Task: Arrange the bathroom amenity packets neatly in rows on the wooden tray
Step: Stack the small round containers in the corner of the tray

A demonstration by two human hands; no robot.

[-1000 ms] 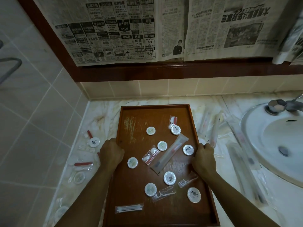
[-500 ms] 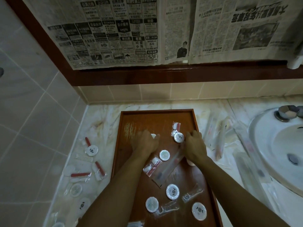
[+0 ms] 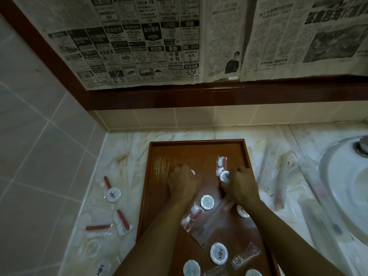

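A wooden tray (image 3: 151, 196) lies lengthwise on a marble desk (image 3: 127, 148) beside a white sink (image 3: 342, 188), under a wall papered with newspaper (image 3: 139, 46). Amenity packets are scattered across the tray without order, not yet in rows: round white discs, a long clear sleeve (image 3: 211, 222) lying slantwise, a red-striped sachet (image 3: 192, 217). More packets (image 3: 112, 194) lie on the desk to the tray's left.

Both hands reach to the far half of the tray, backs up, forearms converging. The left hand (image 3: 182, 183) has its fingers curled over a small white disc (image 3: 192, 172) that barely shows; whether it grips it cannot be told. The right hand (image 3: 242, 186) curls beside a round packet (image 3: 225, 176), fingers touching it, probably gathering it to start a row.
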